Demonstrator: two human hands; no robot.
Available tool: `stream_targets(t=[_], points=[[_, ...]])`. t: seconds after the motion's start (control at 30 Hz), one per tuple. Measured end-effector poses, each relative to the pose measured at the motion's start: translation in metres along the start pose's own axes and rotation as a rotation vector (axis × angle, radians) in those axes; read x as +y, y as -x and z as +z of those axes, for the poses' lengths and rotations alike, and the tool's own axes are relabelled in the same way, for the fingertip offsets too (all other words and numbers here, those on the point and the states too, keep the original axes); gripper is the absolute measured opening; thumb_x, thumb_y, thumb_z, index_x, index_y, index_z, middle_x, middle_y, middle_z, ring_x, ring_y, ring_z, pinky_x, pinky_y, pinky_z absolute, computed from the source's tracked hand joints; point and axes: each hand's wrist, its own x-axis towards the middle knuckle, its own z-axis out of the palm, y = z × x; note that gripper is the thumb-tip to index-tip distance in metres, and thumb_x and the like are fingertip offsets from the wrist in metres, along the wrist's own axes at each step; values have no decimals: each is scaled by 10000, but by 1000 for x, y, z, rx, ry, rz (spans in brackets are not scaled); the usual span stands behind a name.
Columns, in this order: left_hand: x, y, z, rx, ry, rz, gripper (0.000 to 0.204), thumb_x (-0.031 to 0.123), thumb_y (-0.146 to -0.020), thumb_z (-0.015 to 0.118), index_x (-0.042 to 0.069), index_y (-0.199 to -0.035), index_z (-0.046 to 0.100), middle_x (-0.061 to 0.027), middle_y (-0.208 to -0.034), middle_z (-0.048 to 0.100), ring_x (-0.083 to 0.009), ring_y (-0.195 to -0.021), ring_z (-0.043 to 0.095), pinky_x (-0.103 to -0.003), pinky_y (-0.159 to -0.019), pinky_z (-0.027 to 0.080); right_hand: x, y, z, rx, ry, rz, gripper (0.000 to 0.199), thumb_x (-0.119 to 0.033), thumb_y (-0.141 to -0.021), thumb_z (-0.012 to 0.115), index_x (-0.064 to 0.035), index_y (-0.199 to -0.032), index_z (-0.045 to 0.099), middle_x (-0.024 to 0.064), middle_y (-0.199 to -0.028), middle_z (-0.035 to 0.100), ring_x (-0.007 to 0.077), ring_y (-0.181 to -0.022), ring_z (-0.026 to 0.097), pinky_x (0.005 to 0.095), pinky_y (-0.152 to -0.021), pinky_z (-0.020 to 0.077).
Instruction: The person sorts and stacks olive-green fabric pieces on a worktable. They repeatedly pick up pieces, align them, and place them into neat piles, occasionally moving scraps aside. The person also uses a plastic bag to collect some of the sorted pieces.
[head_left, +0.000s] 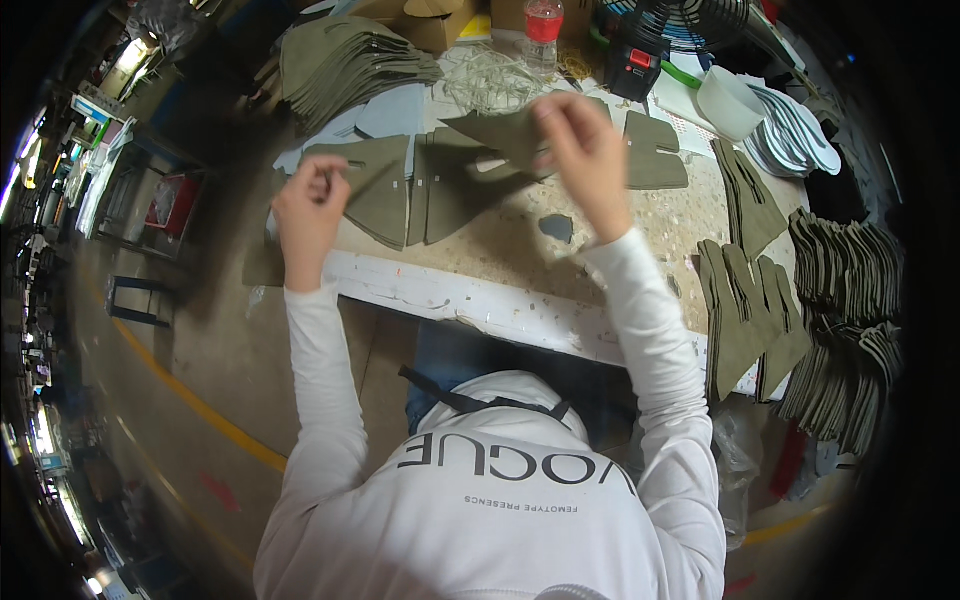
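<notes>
My right hand [583, 150], slightly blurred, pinches an olive-green cut piece [500, 132] and holds it lifted over the worktable. Beneath that piece lie more olive-green pieces [440, 200] with small pale marks, partly in its shadow. My left hand [312, 210] is raised at the table's left side with fingers curled together, beside a flat olive-green piece [378, 195] with a slot. Whether anything is between those fingertips is hidden. A small dark grey scrap [556, 229] lies near the table's front edge.
A fanned olive stack [345, 65] stands back left, beside tangled pale threads [490, 80] and a red-labelled bottle [542, 35]. A fan [680, 25], a white bowl [730, 103] and pale curved pieces [790, 130] are back right. Slotted pieces [735, 320] and thick stacks [850, 270] line the right.
</notes>
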Motion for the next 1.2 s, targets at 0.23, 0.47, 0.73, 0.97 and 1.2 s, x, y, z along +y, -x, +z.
stream_targets(t=[0.23,0.47,0.73,0.97,1.2], points=[[69,-23,38,73,223,354,157,74,-883,653,91,-1035,691,-71,-911,736,-184,-795,724,-284,-706,556,-47,-60,-114,-28,184,58,191,-205,-945,648,-86,-1072,727,-29,-891,678,23,-739,571,192,-602,513],[122,107,88,-522,131,458,203,41,-816,636,62,-1009,695,-114,-936,717,-270,-801,695,-354,-680,557,-97,-57,-202,173,580,-46,211,-204,-946,649,-90,-1106,725,-39,-989,705,21,-861,614,177,-683,471],[124,169,96,-394,287,489,263,-5,-736,703,40,-996,707,-75,-987,701,-235,-932,685,-322,-746,563,-80,102,-139,-86,1047,-206,268,59,-728,713,-71,-962,714,87,-901,713,180,-768,690,278,-664,537],[119,171,99,-401,295,458,239,-29,-698,732,33,-929,721,-75,-976,703,-242,-938,686,-319,-770,566,-44,190,-82,-139,965,-122,261,-9,-710,731,-57,-965,705,73,-947,679,241,-797,679,326,-662,541],[117,172,101,-391,285,489,236,-44,-692,737,16,-919,716,-95,-983,708,-261,-939,689,-332,-769,573,-44,210,-70,-138,980,-110,292,-27,-713,716,-54,-1003,693,58,-980,670,221,-866,684,304,-684,540]])
